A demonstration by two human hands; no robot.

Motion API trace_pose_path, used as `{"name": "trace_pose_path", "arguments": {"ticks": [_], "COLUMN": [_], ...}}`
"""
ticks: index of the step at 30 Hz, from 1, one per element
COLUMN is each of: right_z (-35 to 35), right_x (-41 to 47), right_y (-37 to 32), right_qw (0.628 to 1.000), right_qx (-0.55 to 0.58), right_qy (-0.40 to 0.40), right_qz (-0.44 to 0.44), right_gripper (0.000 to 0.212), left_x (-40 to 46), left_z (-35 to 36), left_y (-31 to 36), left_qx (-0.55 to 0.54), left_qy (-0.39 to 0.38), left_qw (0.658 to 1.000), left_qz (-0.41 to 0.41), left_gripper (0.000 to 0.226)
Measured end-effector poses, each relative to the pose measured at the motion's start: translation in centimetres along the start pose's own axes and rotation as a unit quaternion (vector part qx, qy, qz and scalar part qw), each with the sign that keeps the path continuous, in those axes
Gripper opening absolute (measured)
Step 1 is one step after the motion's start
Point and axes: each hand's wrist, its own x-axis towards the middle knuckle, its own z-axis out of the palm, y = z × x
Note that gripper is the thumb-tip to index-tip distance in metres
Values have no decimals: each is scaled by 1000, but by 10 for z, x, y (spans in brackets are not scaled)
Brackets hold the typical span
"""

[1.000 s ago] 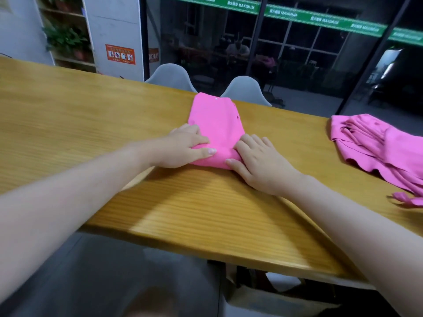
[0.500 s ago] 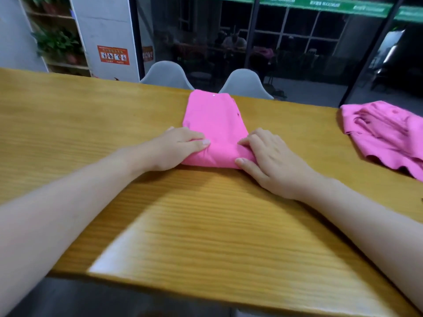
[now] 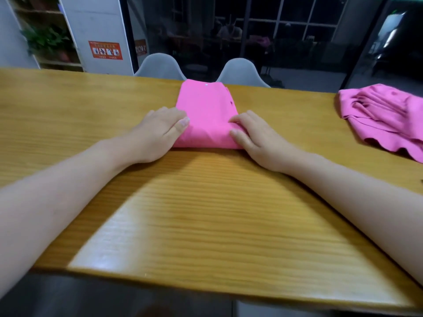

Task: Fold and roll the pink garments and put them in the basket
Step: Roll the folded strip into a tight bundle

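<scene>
A bright pink garment (image 3: 206, 106) lies folded into a narrow strip in the middle of the wooden table (image 3: 206, 213), its far end near the table's back edge. Its near end is turned up into a low roll. My left hand (image 3: 160, 131) grips the left end of that roll, thumb on top of the cloth. At the right end, my right hand (image 3: 256, 138) holds the roll with curled fingers. A second pink garment (image 3: 384, 113) lies crumpled and unfolded at the table's right side. No basket is in view.
Two grey chairs (image 3: 242, 73) stand behind the table's far edge, in front of a dark glass wall. A white shelf with potted plants (image 3: 48, 44) stands at the back left. The table's near edge runs across the bottom of the view.
Both hands have moved away from me along the strip, and the rolled near end has advanced with them. The camera has tilted, so the table now sits more squarely in view.
</scene>
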Motion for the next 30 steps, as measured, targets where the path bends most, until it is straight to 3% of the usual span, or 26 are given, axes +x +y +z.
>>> {"name": "trace_pose_path", "arguments": {"ticks": [2, 4, 9, 14, 17, 21, 24, 26, 28, 30], "right_z": [-1, -2, -12, -30, -40, -47, -38, -33, -32, -32], "right_x": [-4, 0, -16, -73, -89, -77, -78, -92, -102, -101], "right_y": [3, 0, -22, -62, -79, -81, -75, -72, -73, -73], "right_qw": [994, 992, 999, 995, 986, 973, 985, 998, 988, 982], "right_qx": [-99, -122, -47, 42, 88, 120, 82, -23, -140, -176], "right_qy": [17, 5, -9, -90, -139, -184, -134, -57, -3, 11], "right_qz": [-42, -22, 1, -29, -15, 76, 67, 1, -70, -71], "right_gripper": [55, 57, 55, 51, 45, 47, 52, 55, 61, 62], "left_x": [3, 5, -14, -88, -124, -133, -124, -116, -108, -102], "left_z": [3, 3, -8, -20, -21, -20, -18, -19, -23, -24], "left_y": [-2, 2, 25, 76, 90, 93, 87, 81, 81, 81], "left_qx": [-17, -53, -128, -154, -98, -4, -38, -71, -117, -138], "left_qy": [2, 0, -16, 4, 22, 64, 57, 32, 3, -27], "left_qw": [1000, 998, 987, 987, 994, 998, 997, 996, 992, 985], "left_qz": [-23, -41, -97, -52, -34, -12, -20, -34, -55, -97], "left_gripper": [56, 51, 44, 51, 57, 49, 48, 50, 56, 61]}}
